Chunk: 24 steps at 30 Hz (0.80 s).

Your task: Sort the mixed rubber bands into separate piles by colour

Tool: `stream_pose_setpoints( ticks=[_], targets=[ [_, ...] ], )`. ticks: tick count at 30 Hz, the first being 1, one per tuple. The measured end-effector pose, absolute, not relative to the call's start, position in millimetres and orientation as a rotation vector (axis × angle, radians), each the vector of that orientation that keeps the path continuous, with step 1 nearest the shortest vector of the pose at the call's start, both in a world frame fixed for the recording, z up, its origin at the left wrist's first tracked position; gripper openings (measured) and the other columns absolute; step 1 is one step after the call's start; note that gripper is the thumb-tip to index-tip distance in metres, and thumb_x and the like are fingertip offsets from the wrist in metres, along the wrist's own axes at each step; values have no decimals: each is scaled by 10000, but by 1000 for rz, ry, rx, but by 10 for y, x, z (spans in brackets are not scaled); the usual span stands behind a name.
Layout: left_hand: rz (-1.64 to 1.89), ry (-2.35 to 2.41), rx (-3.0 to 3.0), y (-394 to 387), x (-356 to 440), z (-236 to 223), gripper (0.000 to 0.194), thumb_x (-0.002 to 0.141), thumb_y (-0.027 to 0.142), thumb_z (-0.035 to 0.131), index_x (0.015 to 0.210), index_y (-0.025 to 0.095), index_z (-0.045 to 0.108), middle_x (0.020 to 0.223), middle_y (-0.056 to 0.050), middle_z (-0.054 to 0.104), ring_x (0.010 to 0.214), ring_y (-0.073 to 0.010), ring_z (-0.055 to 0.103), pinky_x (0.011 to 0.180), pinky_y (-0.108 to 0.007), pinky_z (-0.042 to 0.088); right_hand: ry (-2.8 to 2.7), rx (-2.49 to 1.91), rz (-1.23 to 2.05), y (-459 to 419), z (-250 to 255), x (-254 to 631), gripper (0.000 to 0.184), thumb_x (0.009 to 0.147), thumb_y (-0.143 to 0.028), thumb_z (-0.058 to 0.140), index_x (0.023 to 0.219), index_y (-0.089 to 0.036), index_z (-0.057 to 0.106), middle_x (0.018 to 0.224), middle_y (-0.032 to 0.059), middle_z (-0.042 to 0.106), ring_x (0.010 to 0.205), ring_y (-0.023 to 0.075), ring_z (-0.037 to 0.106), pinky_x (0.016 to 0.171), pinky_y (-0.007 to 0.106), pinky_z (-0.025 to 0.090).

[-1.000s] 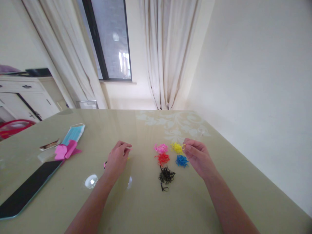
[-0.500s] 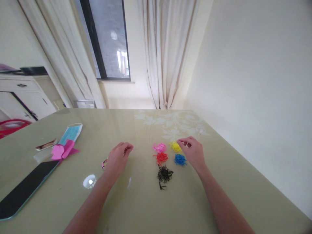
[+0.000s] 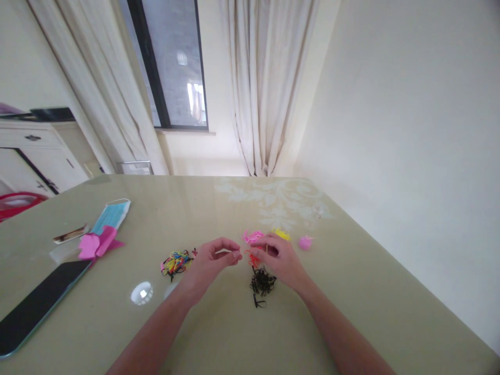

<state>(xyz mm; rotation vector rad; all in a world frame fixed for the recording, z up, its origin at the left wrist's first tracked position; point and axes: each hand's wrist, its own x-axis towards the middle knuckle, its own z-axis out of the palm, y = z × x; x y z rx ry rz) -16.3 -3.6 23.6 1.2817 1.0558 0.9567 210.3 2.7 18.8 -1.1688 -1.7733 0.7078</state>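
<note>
My left hand hovers over the table left of the sorted piles, thumb and fingertips pinched; anything between them is too small to make out. My right hand is at the red pile of small rubber bands, its fingers pinched and their contents unclear. Around it are a pink pile, a yellow pile and a black pile of bands. The blue pile is hidden behind my right hand. A mixed heap of coloured bands lies left of my left hand.
A small pink clump sits right of my right hand. Farther left lie a dark flat phone-like slab, a pink paper piece, a blue face mask and a narrow brown packet. The wall borders the table's right side.
My right hand has moved left from the yellow pile to the red pile, uncovering the pink clump. My left hand has shifted right, revealing the mixed heap.
</note>
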Motion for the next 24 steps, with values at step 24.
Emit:
stream_pose_setpoints(
  ticks=[24],
  targets=[
    [341, 2187, 2255, 152, -675, 94, 304, 975, 273, 526, 1179, 155, 718, 1197, -158, 697, 1116, -356, 649, 929, -465, 521, -1200, -859, 1055, -141, 403, 2127, 148, 843, -358, 823, 765, -234, 800, 713, -8, 648, 687, 138, 569, 663, 270, 466]
  ],
)
